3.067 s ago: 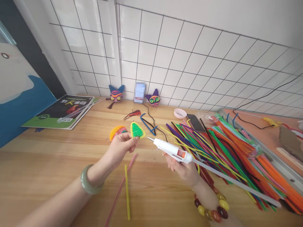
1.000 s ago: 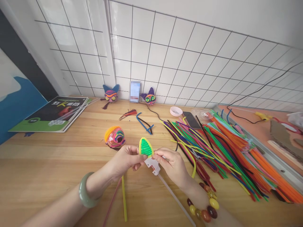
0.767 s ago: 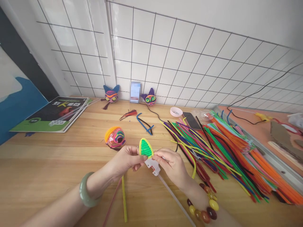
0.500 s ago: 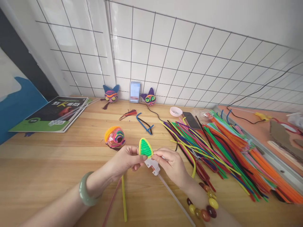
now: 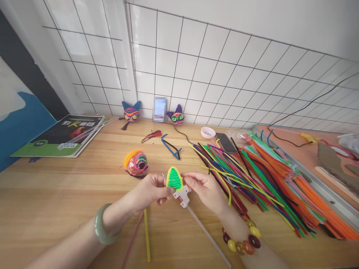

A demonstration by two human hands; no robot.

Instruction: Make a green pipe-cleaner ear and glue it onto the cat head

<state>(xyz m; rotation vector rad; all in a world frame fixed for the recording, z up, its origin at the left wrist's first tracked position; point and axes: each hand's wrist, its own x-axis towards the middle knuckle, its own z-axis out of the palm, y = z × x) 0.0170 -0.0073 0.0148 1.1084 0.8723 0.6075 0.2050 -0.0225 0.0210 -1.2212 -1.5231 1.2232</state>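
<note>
My left hand [image 5: 155, 189] pinches a pointed, ear-shaped piece of pipe cleaners [image 5: 174, 179], green inside with a yellow border, by its lower left side. Close to the right edge of that piece, the fingers of my right hand [image 5: 202, 188] are drawn together; what is between them, if anything, is hidden. Below the piece lies a white glue gun [image 5: 182, 196] with a glue stick [image 5: 209, 236] running out toward me. A clear ball partly wrapped in coloured pipe cleaners [image 5: 136, 163] rests beyond my left hand.
Many loose pipe cleaners [image 5: 269, 183] cover the right side. Two finished cat-like heads, one blue-eared [image 5: 131, 112] and one purple-eared [image 5: 177, 116], stand by the wall around a propped phone [image 5: 159, 109]. A pink bowl [image 5: 208, 132], another phone [image 5: 226, 142] and a book [image 5: 75, 132] lie farther back.
The green and yellow piece has moved slightly right and down with my left hand. My right fingertips have shifted from its lower right corner up along its right side.
</note>
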